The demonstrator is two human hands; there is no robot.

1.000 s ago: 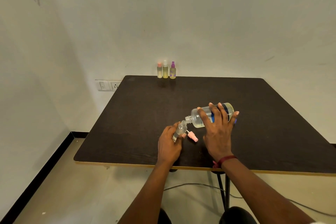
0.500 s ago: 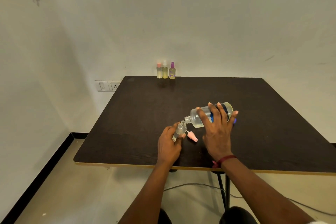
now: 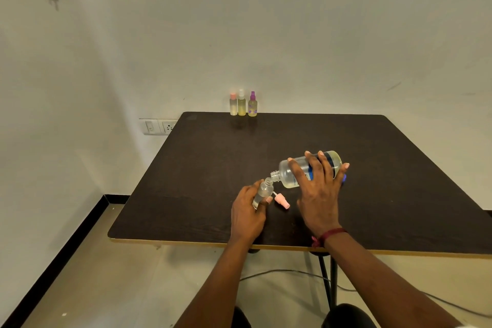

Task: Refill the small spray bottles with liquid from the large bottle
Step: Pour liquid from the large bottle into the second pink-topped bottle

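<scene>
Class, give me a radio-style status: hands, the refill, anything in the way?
Left hand grips small bottle, uncapped. Right hand holds large bottle tipped, neck at its mouth. Pink cap lies between hands, nothing blocking.

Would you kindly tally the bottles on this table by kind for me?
Capped small spray bottles, at the back: 3
Uncapped small spray bottle, held in the left hand: 1
Large bottle, tipped over in the right hand: 1
Total: 5 bottles
</scene>
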